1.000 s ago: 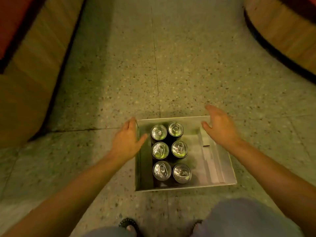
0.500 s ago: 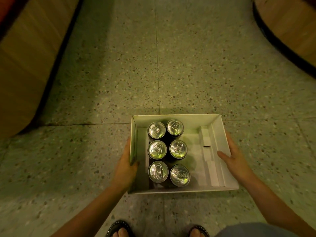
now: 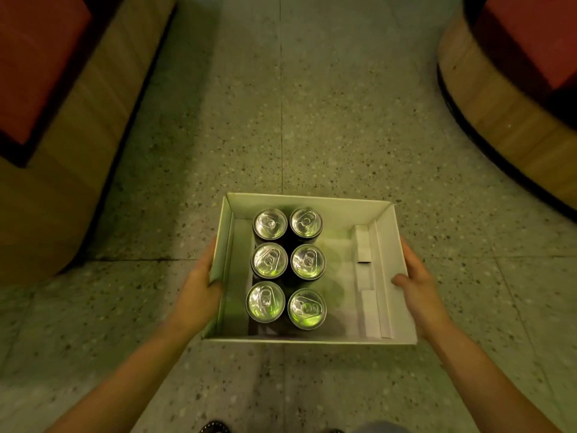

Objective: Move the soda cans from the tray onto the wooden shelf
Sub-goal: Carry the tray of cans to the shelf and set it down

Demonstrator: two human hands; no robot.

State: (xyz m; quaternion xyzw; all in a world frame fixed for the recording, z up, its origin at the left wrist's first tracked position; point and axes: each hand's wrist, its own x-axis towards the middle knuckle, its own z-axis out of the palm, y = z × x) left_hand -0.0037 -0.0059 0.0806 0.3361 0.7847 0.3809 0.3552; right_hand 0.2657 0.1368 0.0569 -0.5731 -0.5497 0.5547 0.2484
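The shallow white cardboard tray (image 3: 387, 245) is gripped at both side walls. The left hand (image 3: 199, 289) clasps the left wall, thumb hooked over the rim. The right hand (image 3: 416, 285) clasps the right wall, thumb lying inside the tray. Six dark soda cans with silver tops (image 3: 288, 267) stand upright in two columns of three in the tray's left half, touching or nearly so. Speckled terrazzo floor (image 3: 312, 120) lies below. Wooden furniture with red cushions (image 3: 40, 67) flanks both sides.
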